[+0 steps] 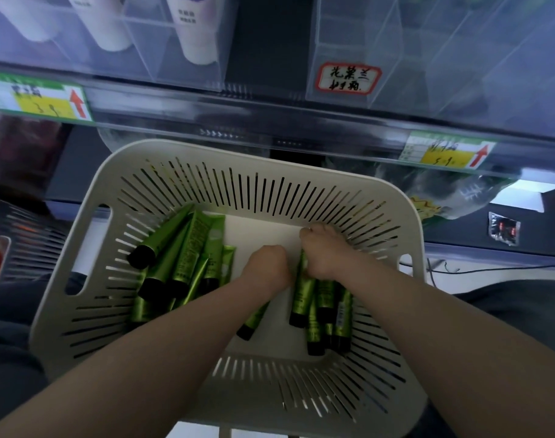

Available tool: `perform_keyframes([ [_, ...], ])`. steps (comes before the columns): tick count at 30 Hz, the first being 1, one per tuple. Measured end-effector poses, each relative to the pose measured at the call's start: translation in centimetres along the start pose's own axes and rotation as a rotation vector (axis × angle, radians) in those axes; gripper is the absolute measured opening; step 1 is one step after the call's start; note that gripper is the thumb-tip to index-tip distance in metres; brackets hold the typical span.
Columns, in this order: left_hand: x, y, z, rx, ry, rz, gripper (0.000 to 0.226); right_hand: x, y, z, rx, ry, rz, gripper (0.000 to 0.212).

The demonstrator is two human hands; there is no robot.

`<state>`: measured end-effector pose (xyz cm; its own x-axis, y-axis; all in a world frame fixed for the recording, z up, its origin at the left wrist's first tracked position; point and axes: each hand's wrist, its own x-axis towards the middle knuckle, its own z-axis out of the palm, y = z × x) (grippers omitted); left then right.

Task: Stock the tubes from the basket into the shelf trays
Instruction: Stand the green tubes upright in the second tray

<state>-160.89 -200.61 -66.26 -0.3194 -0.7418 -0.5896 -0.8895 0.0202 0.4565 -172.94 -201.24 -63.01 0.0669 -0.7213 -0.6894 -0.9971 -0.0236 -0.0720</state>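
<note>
Both forearms reach down and forward into the basket (270, 172), bare, wrists close together near its middle. The left grip (266, 263) shows its back to the camera with fingers curled under. A single tube (252, 322) runs out from beneath that wrist, but it cannot be told whether the fingers hold it. The right grip (323, 252), just beside the left one, is clenched knuckles-up over the flat upper ends of a tube cluster (303, 298), grasping it. The cluster's black caps point back toward the person, below the right wrist.

A loose tube pile (187, 257) lies to the left of the left grip, well apart from it, against the basket's slotted wall. All of these tubes are glossy metallic green, tapering from a round black cap to a flat crimped end.

The basket is matt off-white plastic, rectangular with rounded corners, narrow slots in its walls and a handle cut-out in the side.

Beyond both grips stand the shelf trays (349, 36), clear rigid plastic with thin dividers. Those up and to the left hold white tubes (195, 36). A red-bordered handwritten label (348, 78) is fixed to one tray front.
</note>
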Motion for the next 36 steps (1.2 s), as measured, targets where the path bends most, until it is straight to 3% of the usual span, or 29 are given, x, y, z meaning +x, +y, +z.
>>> perform_keyframes([
  [4,0.0,-0.8,-0.3,-0.018,-0.013,-0.037,0.021,-0.7,-0.2,-0.5,0.068,0.017,0.005,0.067],
  [9,-0.3,-1.1,-1.3,-0.017,-0.051,-0.082,0.018,-1.5,-0.2,-1.5,0.147,-0.058,0.098,0.043],
  [13,-0.7,-1.1,-2.2,-0.003,-0.07,-0.068,0.023,-2.1,-0.5,-2.0,0.266,-0.116,0.148,0.044],
  [17,-1.8,-1.1,-3.4,0.01,-0.059,-0.028,0.024,-3.4,-1.1,-2.4,0.249,-0.078,0.117,0.043],
  [28,-6.5,0.1,-7.8,0.003,0.025,0.086,0.034,-8.1,-1.3,-4.1,0.357,0.001,0.03,0.011],
  [36,-10.2,3.1,-11.4,0.038,0.158,0.159,0.027,-12.3,-1.2,-7.7,0.368,0.174,-0.014,0.013],
])
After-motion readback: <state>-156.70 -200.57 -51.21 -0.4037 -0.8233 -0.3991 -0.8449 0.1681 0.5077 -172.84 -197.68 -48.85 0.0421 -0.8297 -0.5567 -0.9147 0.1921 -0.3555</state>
